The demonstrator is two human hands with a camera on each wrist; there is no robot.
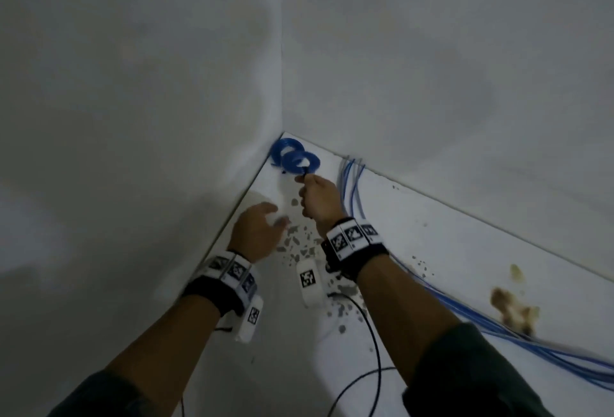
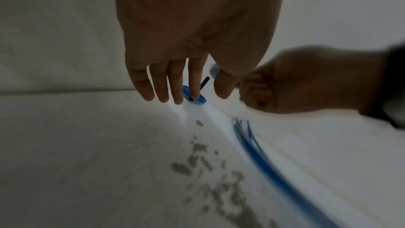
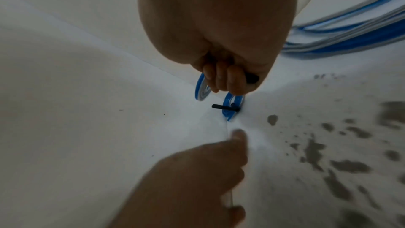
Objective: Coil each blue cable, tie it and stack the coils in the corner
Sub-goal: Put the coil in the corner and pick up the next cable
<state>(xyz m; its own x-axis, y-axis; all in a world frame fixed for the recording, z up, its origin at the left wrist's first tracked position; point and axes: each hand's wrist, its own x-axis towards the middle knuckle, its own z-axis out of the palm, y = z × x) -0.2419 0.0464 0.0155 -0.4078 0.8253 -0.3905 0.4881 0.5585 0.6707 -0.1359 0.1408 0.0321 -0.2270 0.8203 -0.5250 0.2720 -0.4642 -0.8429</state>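
Two blue cable coils lie in the corner where the walls meet: the far coil (image 1: 285, 150) and the near coil (image 1: 301, 162), which has a black tie (image 3: 225, 107) across it. My right hand (image 1: 317, 195) hovers just in front of the near coil (image 3: 233, 106), its fingers (image 3: 221, 79) curled round a short black strap (image 3: 252, 78). I cannot tell whether that strap joins the coil's tie. My left hand (image 1: 260, 227) hangs lower left near the wall's foot with straight, relaxed fingers (image 2: 175, 84), holding nothing. Loose blue cables (image 1: 350, 190) run along the right wall.
The cable bundle (image 1: 498, 323) trails along the floor to the right edge. Grey patches (image 1: 299, 250) mark the white floor between my wrists, and a brown stain (image 1: 511, 310) lies to the right. A thin black wire (image 1: 373, 350) loops under my right forearm. Walls close in on both sides.
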